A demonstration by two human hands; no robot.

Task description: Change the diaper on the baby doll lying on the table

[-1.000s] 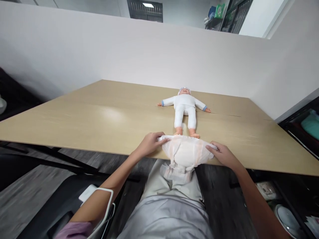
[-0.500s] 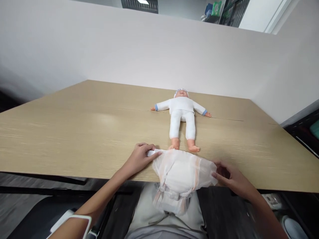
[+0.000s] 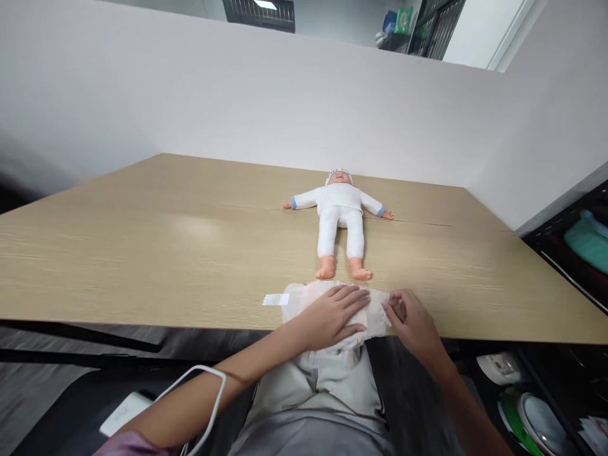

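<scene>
A white diaper [image 3: 297, 301] lies spread at the table's front edge, its lower part hanging over toward my lap. One white fastening tab sticks out flat from its left side. My left hand [image 3: 335, 316] rests on the middle of the diaper, palm down with fingers stretched out. At the diaper's right side, my right hand [image 3: 409, 323] pinches the side edge near the tab between thumb and fingers. Just beyond the diaper a baby doll [image 3: 339, 215] lies on its back in white clothes with blue cuffs and a cap, arms spread and feet toward me.
The wooden table [image 3: 166, 253] reaches to a white wall [image 3: 285, 101]. At the lower right, a dark shelf holds dishes [image 3: 541, 418] and a green cloth item [image 3: 589, 240]. A white power bank [image 3: 126, 411] with a cable sits by my left forearm over a black chair.
My left hand has let go of the left tab and moved right onto the middle of the diaper. The diaper now lies flatter on the table. My right hand stays at its right side.
</scene>
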